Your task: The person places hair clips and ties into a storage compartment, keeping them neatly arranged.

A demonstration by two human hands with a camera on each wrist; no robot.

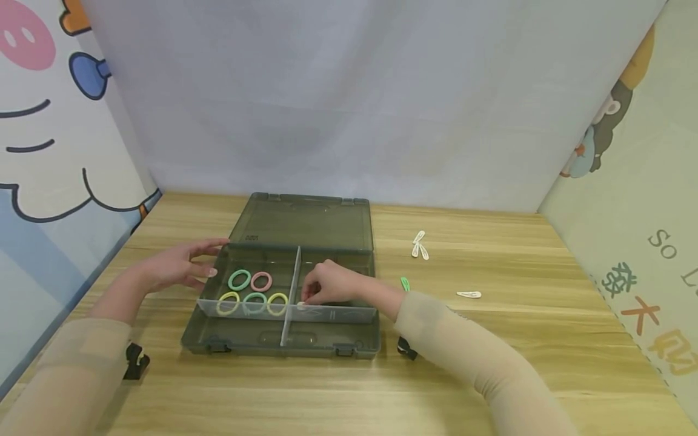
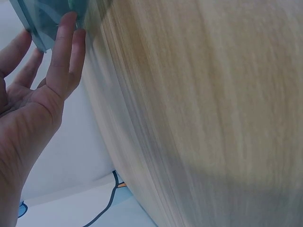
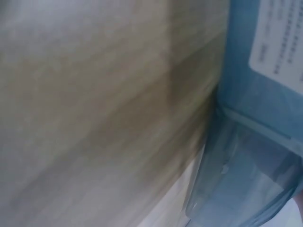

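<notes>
A dark translucent divided box [image 1: 240, 348] lies with its lid [image 1: 311, 221] folded back. My right hand [image 1: 332, 283] is inside its right part, curled fingertips pinching a small white hair clip [image 1: 302, 305] low beside the divider. Other clips show faintly through the clear partition there. In the left part are several hair ties: green [image 1: 239, 270], pink [image 1: 269, 280] and yellow [image 1: 285, 296] among them. My left hand [image 1: 177, 265] rests its loosely spread fingers against the box's left wall; the left wrist view shows these fingers [image 2: 60, 56] at the box corner.
Right of the box lie white hair clips [image 1: 424, 251], a green hair clip [image 1: 405, 284] and another white clip [image 1: 469, 295]. Black objects [image 1: 135, 362] sit near both forearms. A pale curtain [image 1: 349, 121] hangs behind the table. In the right wrist view, the box carries a printed label [image 3: 279, 47].
</notes>
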